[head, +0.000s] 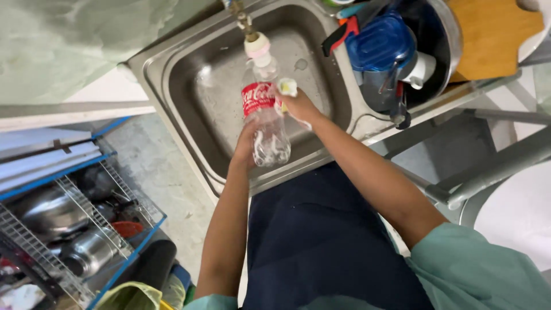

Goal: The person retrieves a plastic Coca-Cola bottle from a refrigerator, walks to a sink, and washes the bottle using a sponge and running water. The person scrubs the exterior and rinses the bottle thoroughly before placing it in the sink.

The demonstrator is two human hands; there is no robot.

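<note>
Your left hand (245, 148) grips the clear bottle (265, 123) under the tap (248, 26); right hand (298, 106) pinches a yellow sponge (287, 87) over the sink (172, 74).

Tap (252, 34) above bottle (265, 123); sink (195, 86) left free.
</note>
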